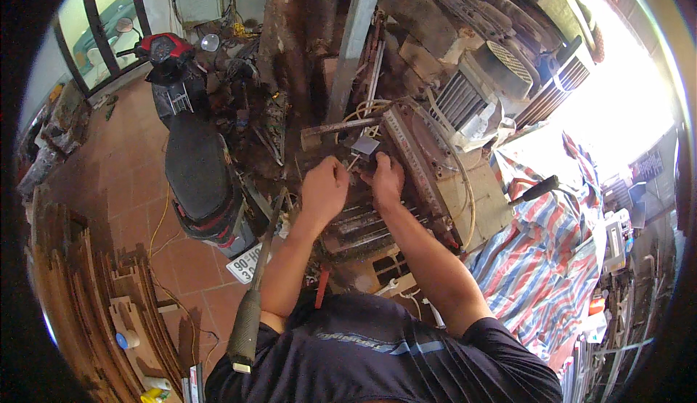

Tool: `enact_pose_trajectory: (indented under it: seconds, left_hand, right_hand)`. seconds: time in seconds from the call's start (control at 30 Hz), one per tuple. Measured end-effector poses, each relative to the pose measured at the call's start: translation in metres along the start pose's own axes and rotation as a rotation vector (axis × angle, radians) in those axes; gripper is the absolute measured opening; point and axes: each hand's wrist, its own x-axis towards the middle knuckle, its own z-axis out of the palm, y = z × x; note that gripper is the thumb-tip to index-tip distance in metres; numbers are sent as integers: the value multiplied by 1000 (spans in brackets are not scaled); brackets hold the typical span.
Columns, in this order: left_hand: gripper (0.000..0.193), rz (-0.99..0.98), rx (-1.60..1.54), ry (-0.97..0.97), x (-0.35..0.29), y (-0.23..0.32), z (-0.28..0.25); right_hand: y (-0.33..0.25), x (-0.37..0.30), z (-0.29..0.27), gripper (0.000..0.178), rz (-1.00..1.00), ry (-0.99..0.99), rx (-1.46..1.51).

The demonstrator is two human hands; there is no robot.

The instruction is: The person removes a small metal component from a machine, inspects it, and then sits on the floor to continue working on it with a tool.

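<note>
My left hand (pixel 326 186) is closed, its fingers curled toward a thin pale piece (pixel 354 162) over a dark, rusty machine. What it grips, if anything, is hidden. Close by on the right, my right hand (pixel 388 180) is closed too, with thumb and fingers bent around something dark that I cannot make out. A small flat grey square plate (pixel 365 144) shows just beyond its fingertips. Beside that hand runs a rusty steel beam (pixel 421 174) of the machine. Metal bars (pixel 363 230) lie below my hands.
A long lever with a dark grip (pixel 247 323) slants past my left forearm; another black handle (pixel 539 188) juts out at right. A scooter (pixel 197 167) stands at left, wooden boards (pixel 80 294) beyond it. Striped sheeting (pixel 537 258) covers things at right; a steel post (pixel 356 47) rises ahead.
</note>
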Motion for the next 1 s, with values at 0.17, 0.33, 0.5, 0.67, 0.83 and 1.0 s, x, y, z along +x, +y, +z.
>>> enact_pose_trajectory:
  seconds: [0.17, 0.33, 0.5, 0.67, 0.83, 1.0]
  left_hand:
    - [16, 167, -229, 72, -42, 36, -17]
    - [11, 525, -249, 46, -77, 88, -35]
    - [7, 809, -388, -17, -112, 112, -45]
    - [17, 629, -869, -118, -147, 99, -36]
    - [21, 0, -1083, -316, -164, 89, -34]
    - [20, -491, -1181, -589, -150, 77, -31]
  right_hand:
    - [-34, -32, 1, 45, 80, -109, 219]
    - [-88, -91, -7, 62, 276, -298, 536]
    - [-126, -139, -36, 68, 230, -341, 641]
    - [-126, -170, -84, 68, 120, -316, 604]
    - [-115, -199, -129, 69, 60, -383, 761]
    - [-118, -232, -145, 75, 72, -305, 683]
